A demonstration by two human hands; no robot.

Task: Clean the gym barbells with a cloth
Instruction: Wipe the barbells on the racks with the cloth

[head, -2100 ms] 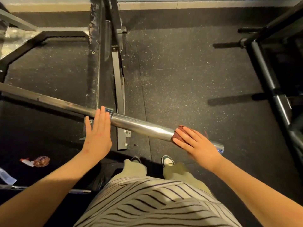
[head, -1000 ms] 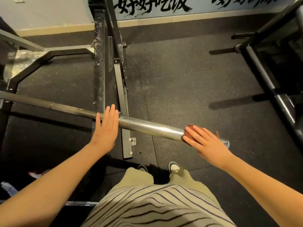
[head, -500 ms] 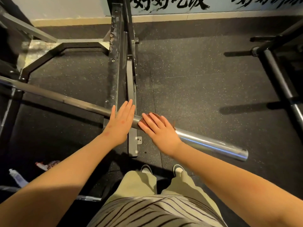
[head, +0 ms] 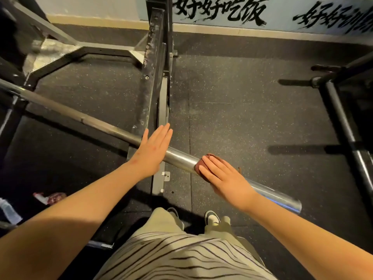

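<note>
- Your right hand (head: 224, 178) has slid outward along the sleeve (head: 181, 158) since half a second ago. It was then right beside the left hand (head: 153, 150); now a bare stretch of chrome lies between them.
- The cloth (head: 200, 163) travelled with it and sits under the fingers, about mid-sleeve.
- A second ago the same hand was near the outer end (head: 295, 207). Judgement: you are wiping back and forth, and this is an outward stroke.
- The left hand has not shifted. It lies flat across the barbell (head: 80, 118) where the shaft meets the sleeve, apparently steadying it.
- Grip, right: fingers straight and close together, pressing the cloth down on the sleeve, not curled round it. The thumb is not visible.
- Grip, left: fingers straight and together, palm on the bar, holding nothing.
- Task standing: the top of the sleeve has been passed over from end to end. The shaft to the left looks dull and is probably not yet wiped.
- Hidden: most of the cloth is under the right hand, with only a reddish-brown edge showing. The underside of the sleeve is out of sight, so you cannot tell whether it was reached.
- Hidden: the collar is under your left palm.
- Cut off: the barbell's far end leaves the frame at the left.
- Hard to make out: glare on the chrome masks any remaining grime. The small items on the floor (head: 242, 118) at lower left are too dim to identify.
</note>
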